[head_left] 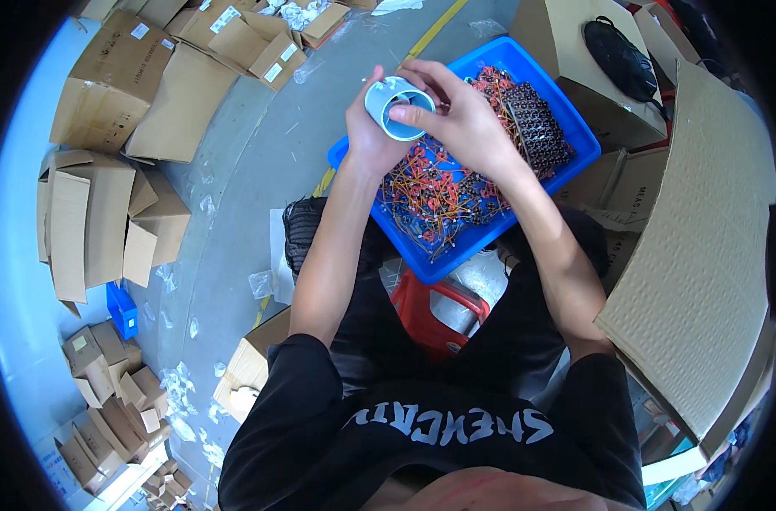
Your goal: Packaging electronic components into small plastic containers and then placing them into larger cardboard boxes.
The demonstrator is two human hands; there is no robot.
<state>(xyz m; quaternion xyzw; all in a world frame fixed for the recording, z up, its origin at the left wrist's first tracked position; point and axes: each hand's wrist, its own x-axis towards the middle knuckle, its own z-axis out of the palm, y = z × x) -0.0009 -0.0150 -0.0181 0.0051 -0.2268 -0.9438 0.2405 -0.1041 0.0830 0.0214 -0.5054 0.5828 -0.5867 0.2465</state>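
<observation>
At upper centre, your left hand [369,132] is clasping a pale-blue tube [385,100]; your right hand [469,123] is partly hiding its opening, and I can't tell whether that hand is gripping.

Before a seated person [439,443], left hand [367,132] and right hand [471,123] meet around a tube [399,129], over the far edge of a tub [435,270]; wired parts [439,204] lie inside. Boxes [109,77] stand on the floor [226,162], left; ahead right, 1 bag [614,60] lies on a carton [563,43].
</observation>
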